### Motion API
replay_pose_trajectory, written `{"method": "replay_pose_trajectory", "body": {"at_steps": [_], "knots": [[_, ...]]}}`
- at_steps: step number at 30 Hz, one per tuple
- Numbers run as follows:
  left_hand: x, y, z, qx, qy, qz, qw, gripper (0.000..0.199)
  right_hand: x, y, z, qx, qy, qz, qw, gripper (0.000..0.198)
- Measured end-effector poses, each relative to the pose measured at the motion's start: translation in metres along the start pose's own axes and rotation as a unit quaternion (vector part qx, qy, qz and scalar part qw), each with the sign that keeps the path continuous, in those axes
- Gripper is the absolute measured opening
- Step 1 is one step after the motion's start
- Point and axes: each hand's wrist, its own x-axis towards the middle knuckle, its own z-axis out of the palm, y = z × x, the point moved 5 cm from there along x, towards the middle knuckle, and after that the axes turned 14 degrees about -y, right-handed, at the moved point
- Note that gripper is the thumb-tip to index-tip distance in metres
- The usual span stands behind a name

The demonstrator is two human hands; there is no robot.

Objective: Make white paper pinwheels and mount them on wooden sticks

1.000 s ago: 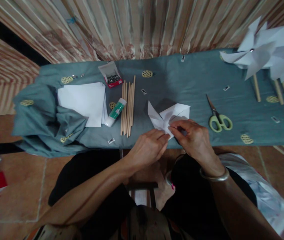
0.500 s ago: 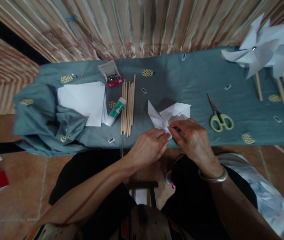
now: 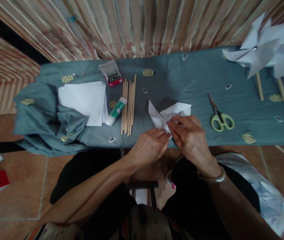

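Folded white paper (image 3: 170,111), 1: is lying near the front edge of the blue-green cloth (image 3: 194,80). Left hand (image 3: 150,144): fingers are pinching the paper's near edge. Right hand (image 3: 190,137): fingers are grasping its middle. Scissors (image 3: 217,112), 1 pair: are resting to the right.
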Motion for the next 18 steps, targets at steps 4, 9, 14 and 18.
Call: {"method": "replay_pose_trajectory", "body": {"at_steps": [4, 9, 14, 18], "knots": [[0.000, 0.000, 0.000, -0.007, -0.012, -0.005, 1.000, 0.020, -0.004, 0.000, 0.007, -0.006, -0.022, 0.009, 1.000, 0.030], [-0.001, 0.000, 0.000, -0.014, -0.027, -0.015, 0.999, 0.018, -0.012, -0.001, 0.015, -0.014, -0.023, -0.010, 1.000, 0.039], [-0.002, 0.001, 0.001, -0.002, -0.035, -0.011, 0.999, 0.017, -0.013, -0.004, 0.019, -0.059, -0.010, -0.013, 0.998, 0.041], [-0.003, 0.000, 0.000, 0.020, -0.040, -0.013, 0.999, 0.018, -0.014, -0.009, 0.021, -0.077, 0.010, -0.021, 0.997, 0.038]]}}
